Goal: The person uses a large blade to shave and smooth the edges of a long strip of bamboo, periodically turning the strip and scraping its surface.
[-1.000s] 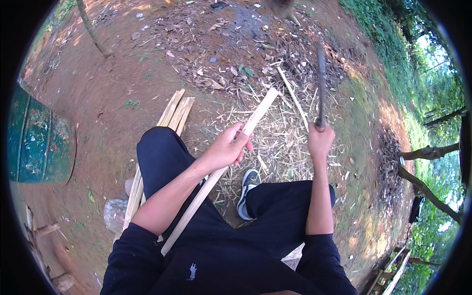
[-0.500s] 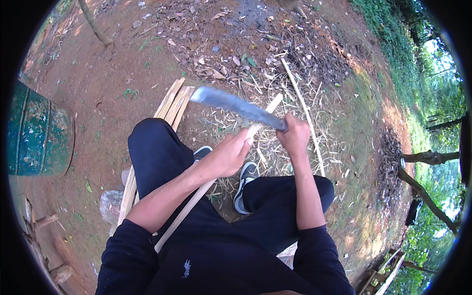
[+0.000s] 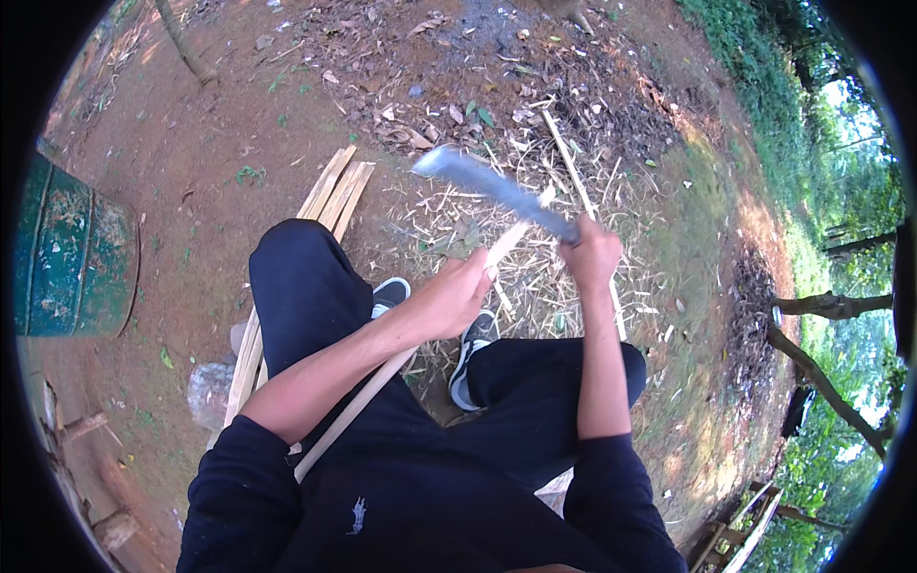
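My left hand (image 3: 457, 294) is closed round a long pale wooden strip (image 3: 355, 413), which slants from my lap up and to the right past my knees. In my right hand (image 3: 591, 252) is the handle of a machete (image 3: 497, 190). Its wide grey blade, blurred by motion, points up and to the left and crosses over the strip's far end. Whether the edge touches the wood I cannot tell. Several more wooden strips (image 3: 336, 196) lie beside and beneath my left knee.
Thin shavings (image 3: 449, 215) litter the soil beyond my feet, with a long thin strip (image 3: 570, 162) lying among them. A green metal drum (image 3: 76, 250) stands at the left. A short log (image 3: 210, 393) is by my left thigh. Branches (image 3: 831, 306) and greenery are at the right.
The machete and my right hand have shifted right and slightly up along the strip. My left hand keeps its grip in nearly the same place.
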Available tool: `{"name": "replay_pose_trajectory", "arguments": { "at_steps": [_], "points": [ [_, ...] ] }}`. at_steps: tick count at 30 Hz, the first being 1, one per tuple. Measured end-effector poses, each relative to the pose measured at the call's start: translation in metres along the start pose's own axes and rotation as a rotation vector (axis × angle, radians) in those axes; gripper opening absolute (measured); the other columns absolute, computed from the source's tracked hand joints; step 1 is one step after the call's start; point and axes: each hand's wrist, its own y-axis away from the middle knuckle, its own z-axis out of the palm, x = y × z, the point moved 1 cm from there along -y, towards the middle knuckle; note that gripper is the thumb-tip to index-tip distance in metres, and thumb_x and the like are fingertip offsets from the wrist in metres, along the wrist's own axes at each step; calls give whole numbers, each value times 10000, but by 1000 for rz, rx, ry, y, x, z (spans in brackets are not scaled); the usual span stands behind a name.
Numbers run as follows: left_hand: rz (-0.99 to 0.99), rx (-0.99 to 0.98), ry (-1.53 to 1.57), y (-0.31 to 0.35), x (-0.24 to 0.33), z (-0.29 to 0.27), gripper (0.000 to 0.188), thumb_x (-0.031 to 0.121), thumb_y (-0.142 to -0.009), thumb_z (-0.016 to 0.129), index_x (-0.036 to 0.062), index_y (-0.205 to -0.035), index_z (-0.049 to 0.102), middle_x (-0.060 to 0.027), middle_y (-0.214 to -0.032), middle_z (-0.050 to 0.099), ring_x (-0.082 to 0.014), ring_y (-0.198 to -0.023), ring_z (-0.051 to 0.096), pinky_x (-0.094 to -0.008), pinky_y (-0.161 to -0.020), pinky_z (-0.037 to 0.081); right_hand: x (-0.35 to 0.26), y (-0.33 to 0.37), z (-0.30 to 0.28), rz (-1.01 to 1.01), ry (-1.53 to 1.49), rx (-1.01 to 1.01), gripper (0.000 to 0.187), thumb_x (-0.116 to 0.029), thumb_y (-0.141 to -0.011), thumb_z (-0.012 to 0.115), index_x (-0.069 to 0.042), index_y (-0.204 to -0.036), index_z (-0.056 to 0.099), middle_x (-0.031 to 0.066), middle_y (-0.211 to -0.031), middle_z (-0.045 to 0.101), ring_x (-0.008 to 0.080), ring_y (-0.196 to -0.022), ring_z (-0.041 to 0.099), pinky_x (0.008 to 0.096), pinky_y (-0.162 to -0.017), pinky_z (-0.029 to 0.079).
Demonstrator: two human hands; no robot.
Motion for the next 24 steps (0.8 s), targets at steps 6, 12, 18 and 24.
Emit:
{"name": "replay_pose_trajectory", "arguments": {
  "at_steps": [6,12,18,24],
  "points": [
    [43,27,26,10,-19,-14,271,224,-1061,429,-33,-1062,514,-124,-736,534,-273,-590,544,-398,-601,453,58,-12,-22,920,124,-288,306,-262,-873,603,22,-907,710,263,-851,708,418,-842,709,514,-790,552],
    [-247,-246,821,-19,-2,-42,378,266,-1100,297,10,-1245,534,11,-762,520,-18,-508,449,-180,-431,437,38,-8,-4,936,-359,-102,261,-223,-786,675,13,-699,605,111,-593,610,204,-576,583,389,-658,479],
    [-391,-186,846,-13,-11,-50,430,293,-1100,290,-37,-1301,478,-113,-929,650,-87,-613,612,-209,-501,529,-28,-21,-37,1026,-808,-222,237,-95,-817,670,-63,-646,510,-2,-515,488,81,-437,454,276,-419,362],
    [-639,-346,410,18,5,-65,454,350,-1099,315,-48,-1229,491,-166,-1067,677,-197,-887,699,-324,-788,585,-56,-1,-16,1020,-1257,-311,232,-103,-863,716,-51,-710,550,-13,-533,480,79,-389,418,252,-382,334]
  ]
}}
